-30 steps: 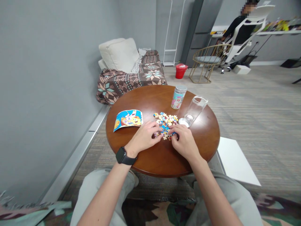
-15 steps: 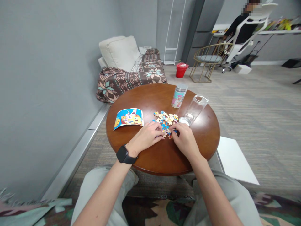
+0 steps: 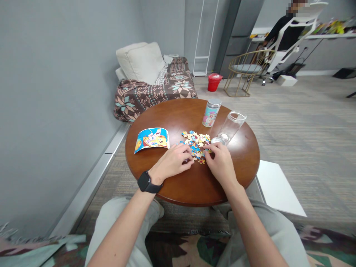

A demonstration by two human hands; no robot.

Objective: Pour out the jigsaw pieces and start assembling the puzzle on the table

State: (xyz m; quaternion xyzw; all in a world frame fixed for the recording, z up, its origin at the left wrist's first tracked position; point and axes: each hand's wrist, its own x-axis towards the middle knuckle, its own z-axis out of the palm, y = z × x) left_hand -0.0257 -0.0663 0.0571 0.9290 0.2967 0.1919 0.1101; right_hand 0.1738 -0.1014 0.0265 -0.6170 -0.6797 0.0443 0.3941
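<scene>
A small heap of colourful jigsaw pieces (image 3: 196, 141) lies near the middle of a round brown table (image 3: 178, 181). My left hand (image 3: 174, 161), with a black watch on its wrist, rests on the table at the heap's near left edge, fingers curled and pinched on pieces. My right hand (image 3: 221, 163) sits at the heap's near right edge, fingers bent and pinching pieces too. What exactly each pinch holds is too small to see.
A cartoon picture card (image 3: 152, 138) lies left of the heap. A lidded printed tin (image 3: 211, 112), a clear tube (image 3: 232, 126) on its side and a round lid (image 3: 217, 140) stand behind it. A sofa (image 3: 155, 87), red bucket (image 3: 214, 82) and a seated person (image 3: 286, 31) are farther off.
Both hands shifted slightly within the heap; the right hand slid a little right and away toward the round lid. The view tilted slightly.
</scene>
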